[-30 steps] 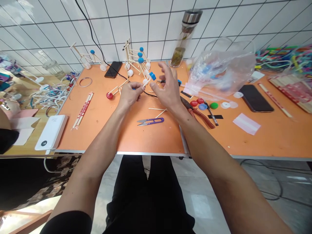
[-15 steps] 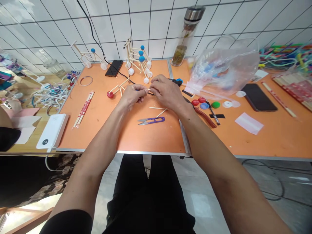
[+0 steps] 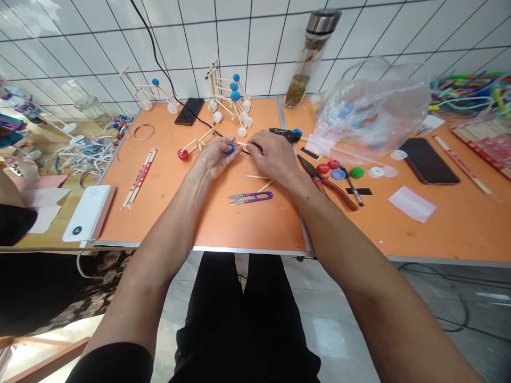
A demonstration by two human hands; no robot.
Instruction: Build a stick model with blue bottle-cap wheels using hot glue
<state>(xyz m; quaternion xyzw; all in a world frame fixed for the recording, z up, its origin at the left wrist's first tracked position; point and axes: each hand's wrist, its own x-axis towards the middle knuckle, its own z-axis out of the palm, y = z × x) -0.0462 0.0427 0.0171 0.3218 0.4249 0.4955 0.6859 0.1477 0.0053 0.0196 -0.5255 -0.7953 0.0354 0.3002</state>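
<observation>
My left hand [image 3: 215, 157] is turned partly palm up, its fingers curled around a blue round cap [image 3: 229, 149]. Close beside it, my right hand [image 3: 268, 154] pinches a short, thin wooden stick [image 3: 241, 143] that points toward the cap. Whether stick and cap touch, I cannot tell. Below my hands lie purple thread snips [image 3: 255, 197] and a loose wooden stick [image 3: 257, 177]. Left of my left hand is a stick piece with a red round cap [image 3: 182, 155]. A black glue gun [image 3: 288, 135] lies beyond my right hand.
Stick structures with blue and white caps [image 3: 235, 96] stand at the back near a phone [image 3: 189, 111]. Red-handled pliers [image 3: 339, 192], loose caps [image 3: 356, 172], a plastic bag [image 3: 371, 111] and a glass bottle [image 3: 297, 88] are rightward. A power bank [image 3: 88, 213] sits left.
My left hand has rolled palm upward and its fingers have opened somewhat, so the blue cap now shows. My right hand stays pinched nearby. The whole view has shifted slightly.
</observation>
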